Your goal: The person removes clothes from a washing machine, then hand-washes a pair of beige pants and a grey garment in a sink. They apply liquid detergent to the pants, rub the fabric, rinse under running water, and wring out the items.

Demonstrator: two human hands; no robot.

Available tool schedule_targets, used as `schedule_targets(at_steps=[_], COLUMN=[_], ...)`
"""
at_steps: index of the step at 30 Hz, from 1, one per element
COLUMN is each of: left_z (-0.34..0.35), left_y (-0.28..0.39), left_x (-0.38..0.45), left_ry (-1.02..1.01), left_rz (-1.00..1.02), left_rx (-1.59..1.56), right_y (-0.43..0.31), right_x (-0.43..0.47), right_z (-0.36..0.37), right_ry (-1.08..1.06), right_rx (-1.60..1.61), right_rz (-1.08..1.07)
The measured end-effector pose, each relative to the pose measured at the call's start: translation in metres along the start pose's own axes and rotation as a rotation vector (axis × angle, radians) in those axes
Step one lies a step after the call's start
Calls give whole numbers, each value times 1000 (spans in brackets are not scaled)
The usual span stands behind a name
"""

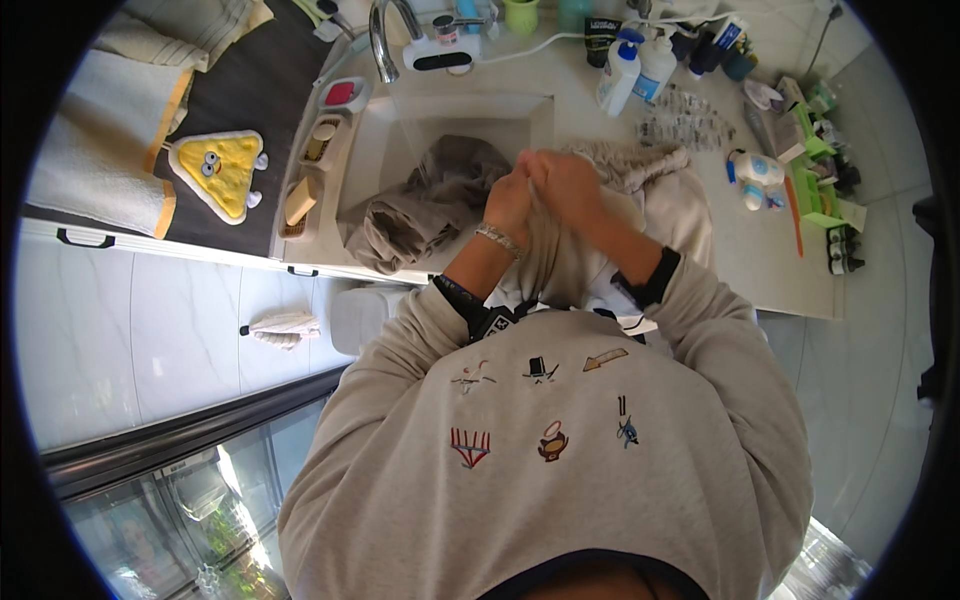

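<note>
My left hand and my right hand meet at the front right of the sink, both closed on a pinched fold of a beige cloth garment. The garment spreads over the counter to the right, a gathered waistband at its far side, and hangs towards my body. Darker, wet-looking grey-brown cloth lies bunched in the sink and over its front left rim. Whether it joins the beige garment is hidden behind my hands. From the chrome faucet a thin stream of water falls onto the dark cloth.
Left of the sink stand soap dishes, one with a yellow soap bar. A yellow triangular cloth toy and towels lie further left. Pump bottles stand behind the garment. A green organizer is at the right.
</note>
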State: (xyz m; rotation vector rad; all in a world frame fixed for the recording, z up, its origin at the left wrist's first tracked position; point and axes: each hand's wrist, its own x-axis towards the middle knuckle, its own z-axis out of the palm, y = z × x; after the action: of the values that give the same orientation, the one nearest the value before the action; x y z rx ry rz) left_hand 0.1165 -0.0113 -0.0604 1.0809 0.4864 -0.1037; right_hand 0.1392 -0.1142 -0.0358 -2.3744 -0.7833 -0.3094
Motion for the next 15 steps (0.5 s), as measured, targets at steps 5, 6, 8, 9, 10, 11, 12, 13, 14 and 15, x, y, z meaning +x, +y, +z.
schedule_targets(at_steps=[5, 6, 8, 9, 10, 11, 12, 13, 14, 15], left_z=[-12, -12, -11, -10, -8, -6, -5, -3, -1, 1], left_y=[-2, -2, -4, -3, -2, -1, 1, 3, 4, 7], left_x=[9, 10, 8, 8, 6, 5, 3, 1, -2, -4], left_ry=[-63, -21, -54, -93, -103, -85, -44, -38, -6, 2], left_rz=[25, 7, 4, 18, -44, -88, -117, -97, -65, -54], left_rx=[-70, -63, -33, -48, -122, -223, -321, -262, -202, -144], right_y=[6, 6, 2, 1, -1, -1, 0, 3, 9, 15], right_x=[-3, -5, -8, -8, -9, -8, -5, -2, 2, 6], right_z=[8, 9, 8, 7, 7, 7, 7, 7, 8, 9], right_ry=[146, 109, 130, 42, 33, -63, 38, 49, 144, 71], right_rx=[-22, 0, 38, 28, 16, 13, -19, -39, -65, -6], right_rz=[-208, -153, -58, -63, -66, -78, -51, -31, -9, 54])
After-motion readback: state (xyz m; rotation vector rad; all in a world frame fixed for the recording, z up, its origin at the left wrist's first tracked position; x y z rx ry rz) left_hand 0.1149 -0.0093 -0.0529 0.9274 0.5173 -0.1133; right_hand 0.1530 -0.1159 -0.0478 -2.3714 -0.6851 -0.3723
